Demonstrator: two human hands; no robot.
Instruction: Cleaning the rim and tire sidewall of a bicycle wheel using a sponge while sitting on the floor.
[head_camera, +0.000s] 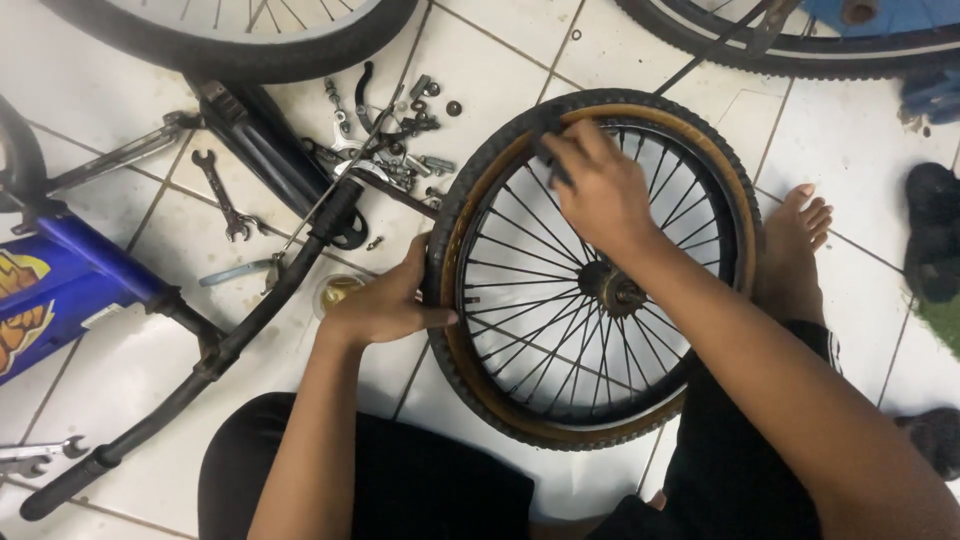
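A: What is held by the hands?

B: A small spoked bicycle wheel with a black knobbly tyre and a tan inner band (505, 395) is laid flat on the white tiled floor (100, 390), between the seated person's legs. Its left edge is gripped by the left hand (385, 300), the thumb pressed over the tyre wall and the fingers curled beneath. The top of the rim is met by the right hand (598, 190), whose fingers are bent closed on a dark strip at the tyre's edge; what exactly is pinched cannot be told.

A: Are any containers seen?

B: One small round clear dish (338, 290) is seen just left of the left hand, partly hidden by the black bicycle fork and bar (240, 330). Something yellowish is held in it, too blurred to be named.

A: And loose parts?

B: A heap of grey metal bolts, nuts and brake pieces (395, 150) is spread on the tiles above the wheel, in no container. A steel open-ended spanner (222, 195) is laid further left, near the blue bicycle frame (70, 270).
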